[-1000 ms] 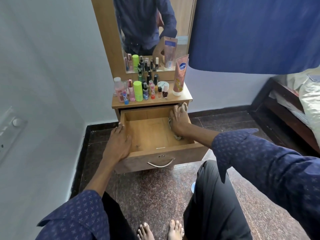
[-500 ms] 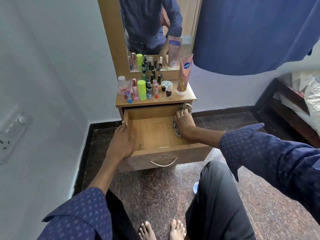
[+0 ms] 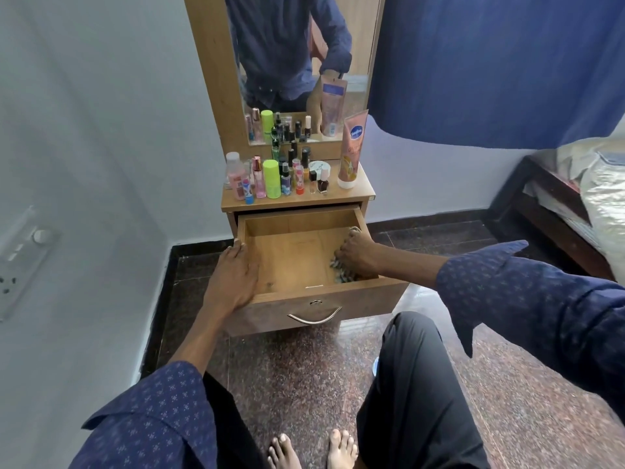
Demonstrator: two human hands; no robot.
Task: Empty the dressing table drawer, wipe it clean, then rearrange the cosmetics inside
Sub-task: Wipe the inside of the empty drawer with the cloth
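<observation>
Right hand (image 3: 356, 253) presses cloth (image 3: 341, 270) in drawer (image 3: 291, 255) — left hand (image 3: 233, 275) on rim.

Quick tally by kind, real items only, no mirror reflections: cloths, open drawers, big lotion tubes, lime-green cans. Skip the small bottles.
cloth: 1
open drawer: 1
lotion tube: 1
lime-green can: 1
Total: 4
The small bottles are too crowded to count reliably.
</observation>
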